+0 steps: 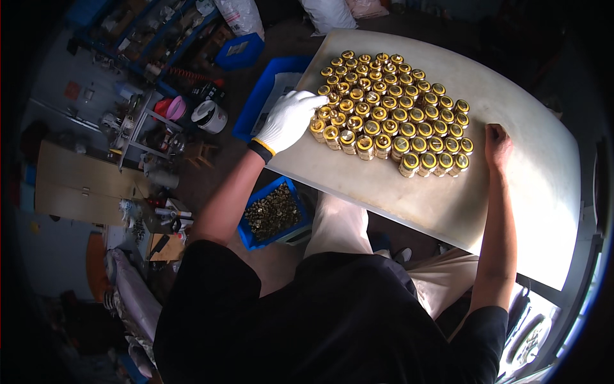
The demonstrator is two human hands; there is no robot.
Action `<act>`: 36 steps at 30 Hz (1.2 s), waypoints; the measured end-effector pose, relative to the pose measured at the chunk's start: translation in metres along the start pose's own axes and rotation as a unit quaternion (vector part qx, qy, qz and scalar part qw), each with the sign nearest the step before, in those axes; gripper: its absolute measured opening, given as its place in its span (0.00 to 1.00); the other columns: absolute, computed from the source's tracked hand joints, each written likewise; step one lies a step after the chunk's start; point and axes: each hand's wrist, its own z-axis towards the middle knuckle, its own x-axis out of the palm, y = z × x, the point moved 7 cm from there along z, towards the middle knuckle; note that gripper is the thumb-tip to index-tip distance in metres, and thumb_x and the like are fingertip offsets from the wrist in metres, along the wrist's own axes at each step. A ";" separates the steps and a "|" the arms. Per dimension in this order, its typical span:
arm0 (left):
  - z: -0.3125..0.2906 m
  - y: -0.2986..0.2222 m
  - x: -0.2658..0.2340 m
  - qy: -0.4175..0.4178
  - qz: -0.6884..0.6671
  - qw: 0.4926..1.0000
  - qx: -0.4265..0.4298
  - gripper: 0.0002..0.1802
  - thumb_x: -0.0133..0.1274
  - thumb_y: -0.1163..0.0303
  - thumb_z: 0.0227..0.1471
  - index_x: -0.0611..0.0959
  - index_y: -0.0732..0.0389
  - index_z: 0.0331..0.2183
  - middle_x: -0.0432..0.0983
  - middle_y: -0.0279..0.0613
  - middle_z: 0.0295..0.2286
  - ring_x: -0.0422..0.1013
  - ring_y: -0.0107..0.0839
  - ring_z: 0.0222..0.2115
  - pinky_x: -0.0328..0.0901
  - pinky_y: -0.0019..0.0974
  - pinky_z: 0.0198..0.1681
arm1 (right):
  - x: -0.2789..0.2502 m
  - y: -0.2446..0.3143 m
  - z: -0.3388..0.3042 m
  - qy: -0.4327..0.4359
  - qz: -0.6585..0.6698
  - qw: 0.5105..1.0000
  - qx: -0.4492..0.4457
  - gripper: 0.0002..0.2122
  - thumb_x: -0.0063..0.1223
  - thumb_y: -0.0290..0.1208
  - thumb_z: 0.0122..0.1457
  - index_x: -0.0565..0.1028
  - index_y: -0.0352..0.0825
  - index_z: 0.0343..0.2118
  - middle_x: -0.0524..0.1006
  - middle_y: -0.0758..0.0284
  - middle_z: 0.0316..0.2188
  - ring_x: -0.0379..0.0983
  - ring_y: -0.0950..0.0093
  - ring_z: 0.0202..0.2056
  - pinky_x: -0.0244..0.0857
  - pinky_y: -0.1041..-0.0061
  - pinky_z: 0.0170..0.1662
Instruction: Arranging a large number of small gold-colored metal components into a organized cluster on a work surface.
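Several brass fittings (391,114) stand upright in tight rows on a pale table (511,192). My left hand (291,120), in a white glove, rests against the left edge of the cluster, its fingers touching the outer fittings. Whether it grips one I cannot tell. My bare right hand (497,144) lies on the table just right of the cluster, fingers curled in, apart from the fittings.
A blue bin (275,214) of small brass parts sits below the table's left edge by my knee. A larger blue tray (268,89) lies beyond it. Cluttered shelves, buckets and tools fill the floor at left. White sacks stand behind the table.
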 end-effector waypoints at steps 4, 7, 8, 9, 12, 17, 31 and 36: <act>0.003 0.000 0.003 0.059 0.030 0.998 0.008 0.17 0.51 0.72 0.60 0.91 0.51 0.45 0.84 0.38 0.44 0.76 0.44 0.48 0.69 0.47 0.54 | -0.001 0.001 0.000 -0.005 0.000 1.000 -0.008 0.14 0.59 0.43 0.67 0.86 0.38 0.43 0.87 0.58 0.38 0.85 0.59 0.40 0.75 0.63 0.47; -0.002 -0.001 0.002 0.059 0.031 0.998 0.016 0.17 0.51 0.72 0.60 0.91 0.50 0.45 0.84 0.36 0.44 0.76 0.43 0.48 0.69 0.46 0.54 | -0.003 0.001 -0.001 -0.010 -0.005 1.000 -0.006 0.14 0.59 0.43 0.67 0.86 0.38 0.43 0.86 0.57 0.38 0.85 0.59 0.40 0.75 0.63 0.47; -0.005 0.000 0.003 0.055 0.035 0.998 0.012 0.17 0.51 0.72 0.60 0.91 0.50 0.45 0.84 0.36 0.45 0.76 0.43 0.48 0.69 0.47 0.54 | -0.002 0.002 -0.001 -0.008 -0.003 1.000 -0.006 0.14 0.59 0.43 0.67 0.86 0.38 0.43 0.86 0.57 0.38 0.85 0.59 0.40 0.75 0.62 0.47; -0.007 0.001 0.003 0.050 0.039 0.998 0.007 0.17 0.51 0.73 0.61 0.91 0.50 0.45 0.84 0.37 0.45 0.76 0.43 0.48 0.69 0.47 0.54 | -0.002 0.002 -0.001 -0.002 -0.006 1.000 -0.001 0.14 0.59 0.43 0.67 0.86 0.38 0.43 0.86 0.57 0.38 0.84 0.58 0.41 0.75 0.62 0.47; -0.008 0.003 0.007 0.046 0.041 0.998 0.009 0.18 0.51 0.73 0.61 0.91 0.50 0.48 0.83 0.37 0.48 0.75 0.42 0.50 0.68 0.46 0.55 | -0.004 0.006 -0.001 -0.006 -0.011 1.000 0.000 0.11 0.61 0.40 0.66 0.86 0.37 0.40 0.86 0.59 0.38 0.85 0.62 0.40 0.76 0.65 0.48; -0.010 -0.002 0.007 0.048 0.065 0.996 0.031 0.19 0.51 0.73 0.61 0.89 0.50 0.51 0.82 0.36 0.51 0.74 0.41 0.52 0.67 0.46 0.57 | -0.006 0.009 -0.003 -0.010 -0.001 1.000 0.001 0.12 0.61 0.40 0.66 0.86 0.37 0.41 0.86 0.59 0.38 0.85 0.62 0.41 0.76 0.64 0.48; 0.025 -0.011 0.022 0.067 -0.038 0.997 0.001 0.15 0.54 0.69 0.63 0.89 0.55 0.48 0.84 0.47 0.43 0.79 0.49 0.45 0.73 0.48 0.51 | -0.009 0.011 -0.003 -0.010 -0.004 1.000 -0.005 0.14 0.59 0.43 0.67 0.86 0.38 0.43 0.86 0.57 0.38 0.85 0.59 0.41 0.75 0.63 0.48; 0.026 -0.015 0.023 0.059 -0.099 0.993 0.024 0.15 0.55 0.69 0.63 0.89 0.56 0.48 0.84 0.49 0.41 0.79 0.49 0.44 0.73 0.48 0.51 | -0.009 0.013 -0.004 -0.002 0.001 1.000 -0.004 0.12 0.60 0.41 0.66 0.86 0.38 0.41 0.86 0.59 0.38 0.85 0.60 0.41 0.75 0.64 0.48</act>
